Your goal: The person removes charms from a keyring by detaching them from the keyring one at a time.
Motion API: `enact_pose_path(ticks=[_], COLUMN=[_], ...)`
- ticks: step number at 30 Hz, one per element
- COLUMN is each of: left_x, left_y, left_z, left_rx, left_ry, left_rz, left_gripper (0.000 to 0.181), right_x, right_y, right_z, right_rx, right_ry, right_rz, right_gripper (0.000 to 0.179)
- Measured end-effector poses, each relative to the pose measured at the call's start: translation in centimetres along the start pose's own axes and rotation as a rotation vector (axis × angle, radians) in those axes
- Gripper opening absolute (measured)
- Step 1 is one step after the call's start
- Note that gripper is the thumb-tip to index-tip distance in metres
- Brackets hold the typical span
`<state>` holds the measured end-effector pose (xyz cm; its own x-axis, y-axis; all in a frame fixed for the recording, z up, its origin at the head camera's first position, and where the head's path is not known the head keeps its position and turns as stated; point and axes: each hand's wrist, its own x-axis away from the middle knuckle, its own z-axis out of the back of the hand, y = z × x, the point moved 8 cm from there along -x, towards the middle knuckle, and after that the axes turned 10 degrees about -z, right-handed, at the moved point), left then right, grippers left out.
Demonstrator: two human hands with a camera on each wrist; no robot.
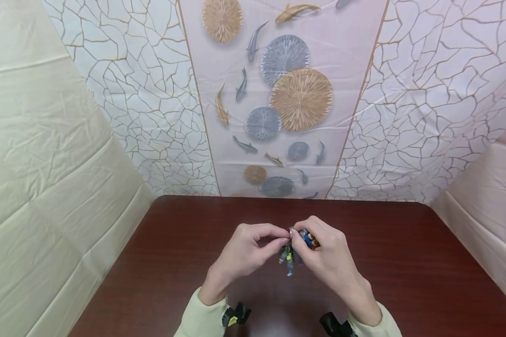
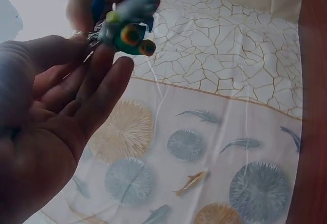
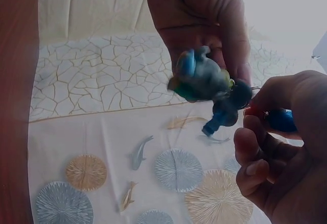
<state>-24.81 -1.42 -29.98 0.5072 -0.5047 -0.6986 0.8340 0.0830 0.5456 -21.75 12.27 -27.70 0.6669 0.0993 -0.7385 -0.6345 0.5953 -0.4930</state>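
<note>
Over the table, both hands meet at a small metal key ring with several little figurine charms. My left hand pinches the ring's left side between thumb and index finger. From the other side, my right hand pinches the ring, and a blue and yellow charm shows beside its curled fingers. In the left wrist view, a grey-green charm with orange round parts hangs blurred by the fingertips. The right wrist view has a blue piece partly hidden in the right hand.
A dark reddish-brown table lies beneath the hands. Behind it hangs a patterned cloth with fish and round motifs. Cream cloth drapes the left side, and more the right. Wrist cameras sit on both sleeves.
</note>
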Motion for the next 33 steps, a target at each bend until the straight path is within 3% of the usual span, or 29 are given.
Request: enact_pose_path(ticks=[6,14,20,33], left_x=[-0.2,-0.2,-0.3,-0.2], left_y=[1.4,2.4,2.4,1.3], left_z=[-0.1,-0.3,-0.3,0.1], left_rx=[-0.092,-0.193,-0.172,-0.194], left_ry=[0.01,0.058,0.092,0.206], left_rz=[-0.163,-0.269,-0.228,-0.044], left_gripper=[0.012,0.011,0.01,0.008], right_x=[-0.1,-0.1,-0.1,-0.1], right_y=[0.0,0.0,0.1,-0.2], right_z=[0.3,0.4,0.4,0.2], right_rx=[0.011,0.01,0.014,-0.006], right_ry=[0.02,0.046,0.043,0.03], right_rz=[-0.017,-0.022,-0.029,-0.013], right_gripper=[0.014,0.015,0.014,0.013])
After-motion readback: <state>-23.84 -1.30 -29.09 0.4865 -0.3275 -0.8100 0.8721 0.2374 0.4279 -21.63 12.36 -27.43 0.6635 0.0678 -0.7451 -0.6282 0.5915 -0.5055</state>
